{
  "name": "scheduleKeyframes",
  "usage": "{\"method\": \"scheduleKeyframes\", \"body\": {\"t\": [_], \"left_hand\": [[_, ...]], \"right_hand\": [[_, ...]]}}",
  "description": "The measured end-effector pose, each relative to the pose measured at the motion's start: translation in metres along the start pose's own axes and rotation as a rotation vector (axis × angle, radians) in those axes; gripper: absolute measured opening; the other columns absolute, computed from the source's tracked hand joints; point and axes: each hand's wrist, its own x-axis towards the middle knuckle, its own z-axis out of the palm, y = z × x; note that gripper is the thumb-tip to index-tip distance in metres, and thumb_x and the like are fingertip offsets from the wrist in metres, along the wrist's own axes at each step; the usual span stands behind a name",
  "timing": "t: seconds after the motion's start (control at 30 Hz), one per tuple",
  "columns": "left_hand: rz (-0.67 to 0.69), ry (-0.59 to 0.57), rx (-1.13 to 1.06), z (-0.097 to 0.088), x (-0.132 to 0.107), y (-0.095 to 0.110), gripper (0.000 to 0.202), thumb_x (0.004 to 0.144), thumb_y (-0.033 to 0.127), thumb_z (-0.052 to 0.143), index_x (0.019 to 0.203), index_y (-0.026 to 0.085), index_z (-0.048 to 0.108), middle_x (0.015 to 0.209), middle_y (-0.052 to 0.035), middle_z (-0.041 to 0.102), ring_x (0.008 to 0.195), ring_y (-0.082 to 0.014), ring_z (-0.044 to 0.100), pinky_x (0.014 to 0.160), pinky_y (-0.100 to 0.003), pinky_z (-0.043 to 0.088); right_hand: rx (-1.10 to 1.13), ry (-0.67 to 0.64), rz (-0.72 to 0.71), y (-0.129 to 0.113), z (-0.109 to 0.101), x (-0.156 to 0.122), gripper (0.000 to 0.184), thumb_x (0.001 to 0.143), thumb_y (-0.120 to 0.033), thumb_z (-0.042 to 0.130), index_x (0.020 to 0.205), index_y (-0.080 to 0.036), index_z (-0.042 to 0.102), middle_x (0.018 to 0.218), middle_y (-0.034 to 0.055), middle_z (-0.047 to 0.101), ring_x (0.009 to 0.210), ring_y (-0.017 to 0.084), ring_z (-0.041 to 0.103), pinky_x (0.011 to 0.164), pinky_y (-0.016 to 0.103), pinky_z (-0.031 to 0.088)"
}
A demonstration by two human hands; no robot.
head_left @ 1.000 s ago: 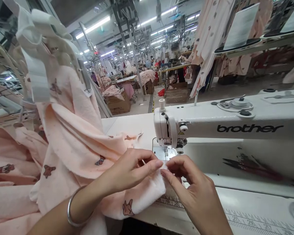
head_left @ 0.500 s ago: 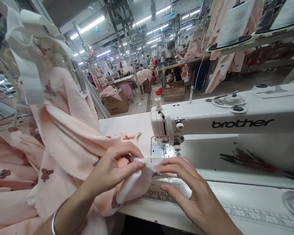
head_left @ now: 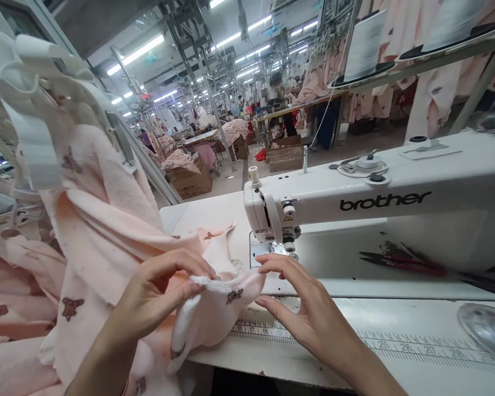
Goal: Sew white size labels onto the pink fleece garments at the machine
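Note:
A pink fabric piece (head_left: pixel 119 242) printed with small brown bears drapes from the left onto the white sewing table (head_left: pixel 396 352). My left hand (head_left: pixel 157 291) pinches a folded white-backed edge of it just left of the needle. My right hand (head_left: pixel 301 302) rests on the same fold with fingers spread, fingertips by the needle plate (head_left: pixel 268 254). The white Brother sewing machine (head_left: pixel 375 203) stands right behind my hands.
A printed ruler (head_left: pixel 355 344) runs along the table's front edge. Scissors (head_left: pixel 400 263) lie on the machine bed to the right. A clear round dish (head_left: pixel 484 330) sits at far right. Pink garments hang on a rack (head_left: pixel 37 110) at left. Cardboard boxes (head_left: pixel 190 179) and other workstations fill the hall behind.
My left hand drew the fabric fold leftward and lower. My right hand opened from a pinch to spread fingers over the fold. The camera view shifted right.

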Motion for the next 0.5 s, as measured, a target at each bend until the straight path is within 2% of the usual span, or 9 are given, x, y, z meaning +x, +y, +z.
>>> {"method": "scheduleKeyframes", "body": {"t": [0.07, 0.27, 0.37, 0.5], "left_hand": [[-0.009, 0.001, -0.02, 0.0, 0.0, -0.001, 0.008, 0.086, 0.018, 0.06, 0.087, 0.022, 0.067, 0.089, -0.0046, 0.068, 0.089, -0.0176, 0.065, 0.08, -0.026, 0.052], [-0.024, 0.041, -0.036, 0.002, -0.001, -0.003, 0.007, 0.086, 0.021, 0.061, 0.085, 0.021, 0.068, 0.087, -0.0048, 0.068, 0.088, -0.0172, 0.065, 0.08, -0.025, 0.052], [-0.107, 0.137, -0.025, 0.001, -0.002, -0.008, 0.007, 0.083, 0.025, 0.065, 0.082, 0.018, 0.067, 0.084, -0.0054, 0.067, 0.081, -0.0157, 0.064, 0.071, -0.02, 0.05], [-0.221, 0.281, -0.032, 0.002, 0.0, -0.02, 0.015, 0.079, 0.031, 0.07, 0.078, 0.017, 0.064, 0.075, -0.0021, 0.063, 0.068, -0.0105, 0.057, 0.059, -0.015, 0.044]], "right_hand": [[0.037, 0.003, 0.004, -0.003, -0.001, 0.003, 0.024, 0.087, -0.016, 0.059, 0.106, -0.026, 0.049, 0.119, 0.0008, 0.053, 0.111, 0.016, 0.049, 0.092, 0.027, 0.039], [0.088, -0.082, 0.072, -0.002, 0.003, 0.008, 0.011, 0.086, -0.012, 0.057, 0.084, -0.022, 0.051, 0.093, -0.0015, 0.057, 0.092, 0.015, 0.054, 0.081, 0.026, 0.041], [0.101, -0.03, 0.15, 0.0, 0.002, 0.003, 0.011, 0.09, -0.017, 0.053, 0.08, -0.021, 0.05, 0.083, -0.0024, 0.056, 0.079, 0.014, 0.053, 0.071, 0.025, 0.04], [0.09, 0.064, 0.168, 0.0, -0.001, -0.007, 0.007, 0.093, -0.024, 0.049, 0.086, -0.023, 0.05, 0.082, -0.0028, 0.056, 0.077, 0.013, 0.053, 0.068, 0.025, 0.041]]}}
